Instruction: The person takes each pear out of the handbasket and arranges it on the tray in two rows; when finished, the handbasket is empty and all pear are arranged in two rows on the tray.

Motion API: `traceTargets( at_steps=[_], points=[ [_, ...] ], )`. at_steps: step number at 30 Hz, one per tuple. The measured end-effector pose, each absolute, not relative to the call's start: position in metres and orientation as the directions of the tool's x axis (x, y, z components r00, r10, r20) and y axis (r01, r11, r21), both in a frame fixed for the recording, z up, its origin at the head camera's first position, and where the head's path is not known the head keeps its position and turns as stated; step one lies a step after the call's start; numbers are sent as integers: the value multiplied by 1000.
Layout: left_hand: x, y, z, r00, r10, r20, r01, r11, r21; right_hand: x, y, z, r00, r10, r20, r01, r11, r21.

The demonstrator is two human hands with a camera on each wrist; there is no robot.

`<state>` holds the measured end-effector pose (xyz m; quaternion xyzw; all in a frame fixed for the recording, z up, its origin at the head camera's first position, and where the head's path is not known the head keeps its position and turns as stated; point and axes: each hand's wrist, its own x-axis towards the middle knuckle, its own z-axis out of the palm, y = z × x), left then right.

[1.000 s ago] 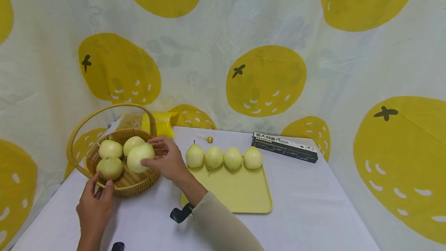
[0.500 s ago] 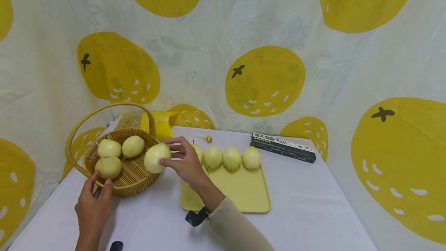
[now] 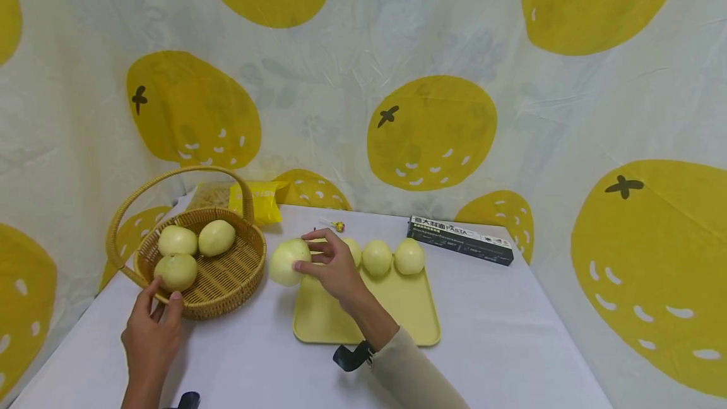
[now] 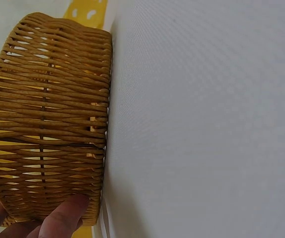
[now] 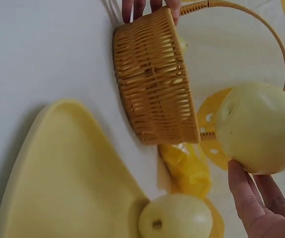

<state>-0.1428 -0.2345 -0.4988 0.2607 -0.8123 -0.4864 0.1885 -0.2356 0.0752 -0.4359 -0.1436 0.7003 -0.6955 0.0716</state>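
My right hand [image 3: 332, 264] grips a pale yellow-green pear [image 3: 288, 262] between thumb and fingers, in the air between the wicker basket [image 3: 235, 295] and the left edge of the yellow tray [image 3: 369, 324]. In the right wrist view this pear [image 5: 259, 129] shows large, fingertips on its side. My left hand [image 3: 150, 333] holds the basket's near-left rim, its thumb low on the woven wall in the left wrist view. Three pears [image 3: 176, 272] lie in the left and back of the basket. A row of pears [image 3: 377, 257] lines the tray's far edge, partly hidden by my right hand.
The basket's tall arched handle [image 3: 182, 171] rises over it. Behind it lies a yellow pasta bag [image 3: 258, 201]. A small lollipop [image 3: 339, 226] lies beyond the tray, and a black and white pasta box [image 3: 460, 242] sits at the back right. A patterned curtain hangs behind the table.
My right hand has lifted the pear out of the basket and carried it right, to beside the tray. My left hand stays on the basket rim.
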Motion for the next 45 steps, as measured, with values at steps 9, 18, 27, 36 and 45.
traceTargets(
  at_steps=[9, 18, 27, 36, 45],
  points=[
    [-143, -235, -500, -797, -603, 45, -241, 385, 891, -232, 103, -454, -960, -279, 20, -42, 72, -997],
    [-143, -237, -500, -802, -596, 39, -244, 387, 889, -229, 114, -469, -962, -267, -51, 14, 141, -990],
    [-143, -237, -501, -801, -598, 35, -245, 380, 892, -229, 110, -483, -968, -240, -71, 19, 213, -977],
    [-145, -238, -503, -800, -598, 52, -234, 390, 890, -228, 108, -482, -952, -293, -93, 27, 225, -974],
    [-145, -239, -503, -800, -598, 44, -245, 393, 886, -225, 113, -485, -975, -222, -29, -44, 318, -947]
  ],
)
